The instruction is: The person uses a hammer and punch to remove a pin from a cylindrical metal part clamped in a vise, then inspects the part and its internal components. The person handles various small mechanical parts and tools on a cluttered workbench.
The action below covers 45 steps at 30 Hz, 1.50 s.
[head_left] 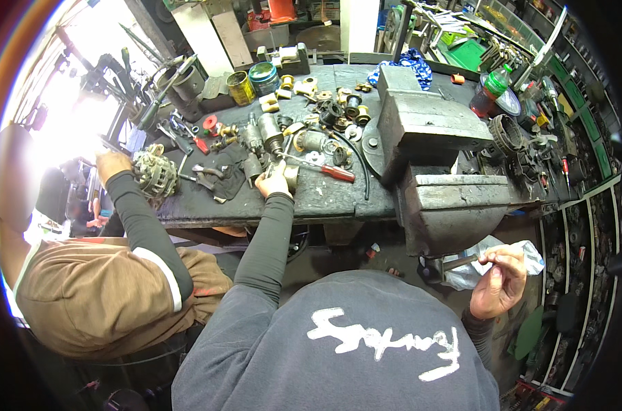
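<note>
My left hand (274, 183) is closed on a short metal cylinder (292, 177) at the front part of the bench (256, 205). A screwdriver (337, 172) with a red handle lies just right of it, and several motor parts (270, 130) stand beyond. Off the bench's front edge, my right hand (500, 279) has its fingers wrapped round the end of the vise handle (463, 261), a metal bar below the jaws. The large grey bench vise (430, 116) is fixed to the bench between my hands. Whether its jaws grip anything is hidden.
At my left a co-worker in a brown shirt (98, 294) reaches a hand (112, 164) near an alternator (155, 171). Copper coils, cans (263, 79) and tools crowd the bench. A plastic bag (526, 260) is behind my right hand; shelves (585, 260) line the right side.
</note>
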Tool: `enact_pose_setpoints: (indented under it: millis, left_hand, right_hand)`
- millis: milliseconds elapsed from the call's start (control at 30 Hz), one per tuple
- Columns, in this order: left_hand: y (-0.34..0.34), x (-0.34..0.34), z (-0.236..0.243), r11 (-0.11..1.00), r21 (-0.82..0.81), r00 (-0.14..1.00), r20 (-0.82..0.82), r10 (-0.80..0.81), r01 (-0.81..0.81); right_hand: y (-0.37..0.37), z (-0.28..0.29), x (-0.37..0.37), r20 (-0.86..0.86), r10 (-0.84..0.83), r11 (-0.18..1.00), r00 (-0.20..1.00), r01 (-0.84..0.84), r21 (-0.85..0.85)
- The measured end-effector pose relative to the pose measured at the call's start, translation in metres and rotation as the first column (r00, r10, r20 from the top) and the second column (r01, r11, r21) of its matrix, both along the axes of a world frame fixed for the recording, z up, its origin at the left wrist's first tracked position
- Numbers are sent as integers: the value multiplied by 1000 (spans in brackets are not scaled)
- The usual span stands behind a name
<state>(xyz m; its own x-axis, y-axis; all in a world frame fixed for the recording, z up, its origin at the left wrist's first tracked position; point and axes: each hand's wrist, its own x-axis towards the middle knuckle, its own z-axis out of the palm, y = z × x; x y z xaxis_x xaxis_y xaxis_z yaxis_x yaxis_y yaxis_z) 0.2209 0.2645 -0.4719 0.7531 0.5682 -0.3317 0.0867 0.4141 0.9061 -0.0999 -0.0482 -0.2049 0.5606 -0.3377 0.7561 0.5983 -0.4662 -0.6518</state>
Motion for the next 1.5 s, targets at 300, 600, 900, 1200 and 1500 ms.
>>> enact_pose_setpoints:
  millis: [300,600,900,1200,1500]
  left_hand:
    - [-19,-38,56,988,156,990,141,-28,6]
    - [-90,-113,270,762,609,555,565,-611,219]
    - [-208,-132,318,464,842,322,374,-870,276]
    - [-226,-123,318,250,924,250,179,-952,288]
    - [-250,-153,292,274,955,631,142,-763,116]
  right_hand:
    - [-85,-59,-40,-105,-347,910,932,362,201]
    - [-191,-326,-103,-746,221,-74,629,773,630]
    - [-170,-302,-60,-825,-535,712,182,623,-324]
    - [-211,-256,-61,-711,-592,779,378,45,-625]
    - [-229,-278,-41,-710,-454,783,539,-138,-606]
